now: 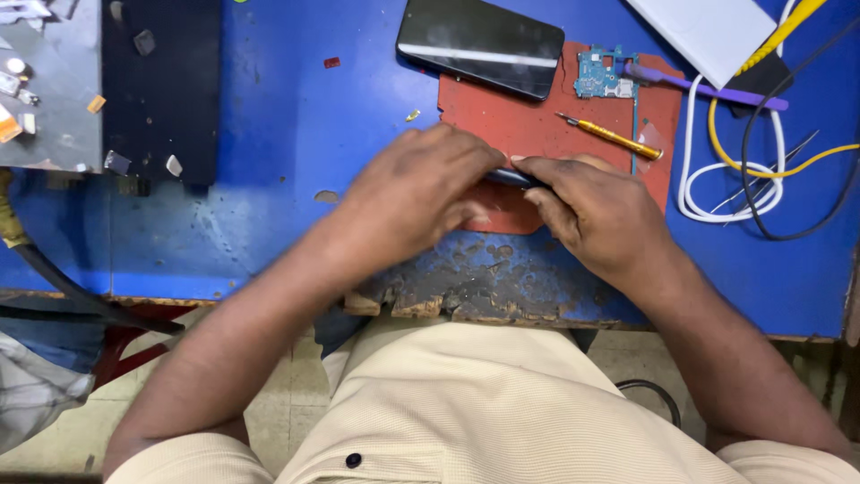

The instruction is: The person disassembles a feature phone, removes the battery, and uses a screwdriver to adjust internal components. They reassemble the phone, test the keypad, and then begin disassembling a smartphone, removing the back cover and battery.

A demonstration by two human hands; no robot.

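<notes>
My left hand (414,188) and my right hand (598,211) meet over a red mat (524,121) on the blue table (269,161). Both grip a dark, thin, flat object (512,177); only a narrow strip of it shows between the fingers, so its kind is unclear. A black phone (482,45) lies face up at the mat's far left corner. A small blue-green circuit board (602,73) rests on the mat's far side. A yellow-handled screwdriver (614,136) lies just beyond my right hand.
A purple tool (708,90) lies past the circuit board. White, yellow and black cables (743,170) coil at the right, with a white box (708,31) behind. A black block (161,85) and grey tray with small parts (40,90) sit at left. The table's near edge is chipped (466,287).
</notes>
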